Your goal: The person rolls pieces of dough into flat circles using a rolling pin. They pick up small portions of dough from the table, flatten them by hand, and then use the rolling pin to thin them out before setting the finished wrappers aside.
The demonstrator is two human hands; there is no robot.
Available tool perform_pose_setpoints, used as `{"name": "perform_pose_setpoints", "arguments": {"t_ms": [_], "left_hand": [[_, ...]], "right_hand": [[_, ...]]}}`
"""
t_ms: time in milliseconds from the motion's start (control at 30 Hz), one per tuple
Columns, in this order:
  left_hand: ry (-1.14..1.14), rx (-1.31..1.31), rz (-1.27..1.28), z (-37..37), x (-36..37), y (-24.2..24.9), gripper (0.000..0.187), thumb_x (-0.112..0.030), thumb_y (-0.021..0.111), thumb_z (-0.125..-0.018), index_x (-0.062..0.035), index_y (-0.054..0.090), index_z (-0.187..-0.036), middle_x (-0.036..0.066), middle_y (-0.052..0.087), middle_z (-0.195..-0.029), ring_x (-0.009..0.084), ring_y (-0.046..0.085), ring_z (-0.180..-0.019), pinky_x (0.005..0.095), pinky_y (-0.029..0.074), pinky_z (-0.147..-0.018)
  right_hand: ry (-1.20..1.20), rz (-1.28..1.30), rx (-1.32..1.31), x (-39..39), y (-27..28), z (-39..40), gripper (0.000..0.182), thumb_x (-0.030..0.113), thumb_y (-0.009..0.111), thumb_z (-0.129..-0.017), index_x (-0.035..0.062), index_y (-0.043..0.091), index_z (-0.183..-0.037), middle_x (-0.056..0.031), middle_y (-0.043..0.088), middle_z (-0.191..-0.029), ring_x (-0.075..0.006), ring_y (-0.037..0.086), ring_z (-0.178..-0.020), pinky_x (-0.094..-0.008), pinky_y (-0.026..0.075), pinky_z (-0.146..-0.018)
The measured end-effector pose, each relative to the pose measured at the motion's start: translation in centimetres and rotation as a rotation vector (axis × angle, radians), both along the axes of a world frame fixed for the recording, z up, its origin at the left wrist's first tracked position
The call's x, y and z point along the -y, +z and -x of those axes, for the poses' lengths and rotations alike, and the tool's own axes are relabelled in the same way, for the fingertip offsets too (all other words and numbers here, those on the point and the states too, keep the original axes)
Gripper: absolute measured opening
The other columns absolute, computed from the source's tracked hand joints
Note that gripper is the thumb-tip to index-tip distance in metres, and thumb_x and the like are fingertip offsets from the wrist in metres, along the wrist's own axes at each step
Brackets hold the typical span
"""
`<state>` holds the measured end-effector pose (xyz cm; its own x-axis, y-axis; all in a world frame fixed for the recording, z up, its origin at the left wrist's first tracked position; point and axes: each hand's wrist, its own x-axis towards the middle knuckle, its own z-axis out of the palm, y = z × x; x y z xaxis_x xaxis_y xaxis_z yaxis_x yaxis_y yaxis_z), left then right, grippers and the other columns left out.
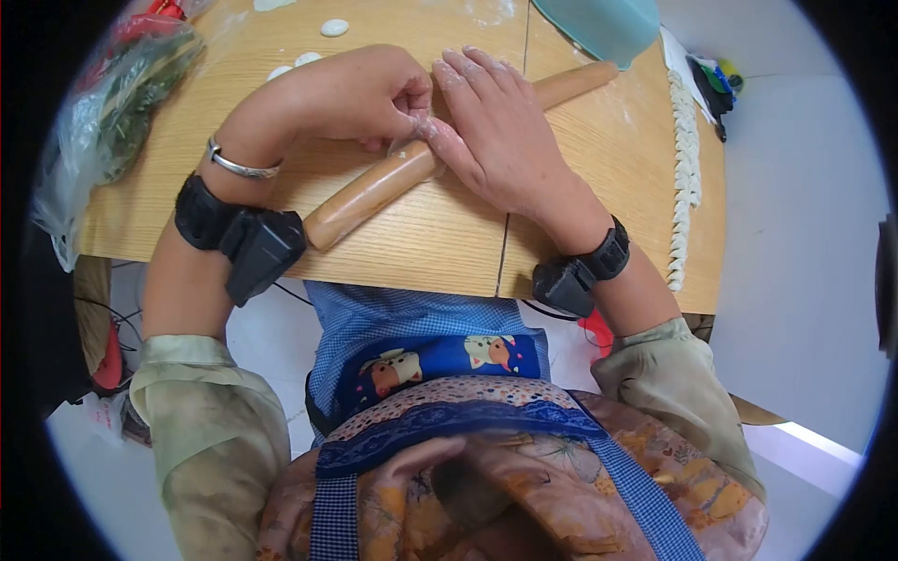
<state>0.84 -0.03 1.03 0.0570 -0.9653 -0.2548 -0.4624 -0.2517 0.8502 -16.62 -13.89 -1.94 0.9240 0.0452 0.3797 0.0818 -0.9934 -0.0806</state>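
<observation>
A wooden rolling pin [360,201] lies slantwise across the table in front of me. My right hand [500,131] rests palm down over its middle, fingers stretched out flat beyond it and dusted with flour. Beside it, my left hand [379,98] is closed, its fingers curled in a pinch against the pin. A thin pale edge of what looks like dough [400,146] shows at those fingertips; most of it is hidden by the hands and pin. Past my left hand lie small flattened dough rounds, one [334,28] farther back and another [308,58] partly behind my wrist.
A teal bowl [603,28] stands at the back right. Along the right side of the wooden table [599,206] runs a long row of pale dough pieces [686,168]. Plastic bags [112,122] with something green inside sit at the left edge. Flour marks the far tabletop.
</observation>
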Motion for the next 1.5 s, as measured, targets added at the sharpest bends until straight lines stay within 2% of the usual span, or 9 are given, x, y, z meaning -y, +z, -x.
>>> {"name": "perform_pose_setpoints", "arguments": {"t_ms": [267,400,600,667,867,967,1200,1267,1500], "left_hand": [[-0.058,-0.006,0.002,-0.2,0.1,-0.3,0.007,-0.006,0.066,-0.088,0.0013,0.063,-0.089,0.001,0.06,-0.074,0.0073,0.057,-0.063,0.0246,0.049,-0.055],[-0.056,0.033,-0.029,-0.1,0.1,0.3,0.008,-0.007,0.065,-0.09,0.0013,0.063,-0.09,0.0,0.061,-0.077,0.0069,0.056,-0.066,0.0246,0.048,-0.056],[0.015,-0.099,0.055,-0.4,-1.4,-0.7,0.011,-0.012,0.065,-0.093,-0.0012,0.064,-0.096,-0.003,0.062,-0.087,0.0052,0.057,-0.08,0.0223,0.049,-0.072],[0.138,-0.24,0.127,0.1,-2.3,-0.9,0.013,-0.015,0.066,-0.096,-0.0035,0.064,-0.101,-0.003,0.064,-0.093,0.0056,0.06,-0.085,0.0223,0.051,-0.079],[0.52,-0.734,0.207,3.7,-5.1,-1.4,0.019,-0.018,0.069,-0.1,-0.0038,0.062,-0.11,0.003,0.069,-0.102,0.0106,0.067,-0.092,0.0236,0.057,-0.077],[0.587,-0.812,0.292,4.9,-6.7,-1.6,0.028,-0.017,0.07,-0.098,-0.0003,0.062,-0.119,0.007,0.071,-0.106,0.0118,0.068,-0.092,0.0229,0.058,-0.075],[0.577,-0.794,0.272,6.6,-11.7,-1.3,0.038,-0.014,0.069,-0.099,0.0055,0.062,-0.131,0.011,0.074,-0.11,0.0138,0.072,-0.089,0.023,0.06,-0.074],[0.793,-0.542,0.17,7.0,-12.2,-1.1,0.034,-0.018,0.066,-0.102,0.0062,0.065,-0.126,0.011,0.074,-0.108,0.0133,0.071,-0.087,0.0225,0.06,-0.073],[0.951,-0.532,0.244,6.8,-15.0,1.4,0.033,-0.018,0.066,-0.103,0.0046,0.066,-0.126,0.009,0.074,-0.11,0.0132,0.071,-0.088,0.0257,0.061,-0.076]], "right_hand": [[-0.073,-0.032,-0.109,-1.4,0.8,7.2,0.075,0.046,0.06,-0.097,-0.0045,0.045,-0.149,-0.0251,0.046,-0.153,-0.0413,0.037,-0.148,-0.0594,0.018,-0.125],[-0.067,-0.081,-0.091,-1.1,0.7,8.0,0.073,0.042,0.063,-0.095,-0.0023,0.046,-0.15,-0.0238,0.047,-0.154,-0.0402,0.038,-0.148,-0.0587,0.018,-0.125],[-0.003,-0.128,-0.051,-0.7,0.6,7.5,0.068,0.038,0.065,-0.093,-0.0017,0.05,-0.146,-0.021,0.051,-0.15,-0.0372,0.042,-0.145,-0.0561,0.02,-0.126],[-0.009,-0.125,-0.049,-0.7,0.5,7.5,0.064,0.035,0.065,-0.093,-0.0013,0.052,-0.144,-0.0194,0.053,-0.147,-0.0361,0.044,-0.145,-0.0554,0.02,-0.126],[0.031,-0.167,-0.036,-0.6,0.8,7.5,0.052,0.026,0.062,-0.095,0.0005,0.055,-0.139,-0.0184,0.057,-0.143,-0.0364,0.047,-0.141,-0.0556,0.022,-0.126],[0.056,-0.17,-0.014,-0.6,0.7,7.4,0.048,0.024,0.061,-0.096,0.0005,0.056,-0.137,-0.0181,0.058,-0.141,-0.0367,0.048,-0.139,-0.056,0.023,-0.125],[0.088,-0.168,0.021,-0.6,0.3,7.5,0.044,0.025,0.057,-0.098,0.0002,0.057,-0.135,-0.0174,0.059,-0.139,-0.0365,0.05,-0.137,-0.0563,0.024,-0.124],[0.085,-0.158,0.026,-0.5,0.3,7.6,0.043,0.025,0.056,-0.099,0.0004,0.058,-0.134,-0.0168,0.06,-0.137,-0.0359,0.05,-0.137,-0.0557,0.024,-0.124],[0.055,-0.205,0.063,-0.5,-0.2,7.7,0.041,0.025,0.057,-0.099,0.0008,0.059,-0.132,-0.0164,0.061,-0.136,-0.0355,0.05,-0.137,-0.054,0.024,-0.125]]}}
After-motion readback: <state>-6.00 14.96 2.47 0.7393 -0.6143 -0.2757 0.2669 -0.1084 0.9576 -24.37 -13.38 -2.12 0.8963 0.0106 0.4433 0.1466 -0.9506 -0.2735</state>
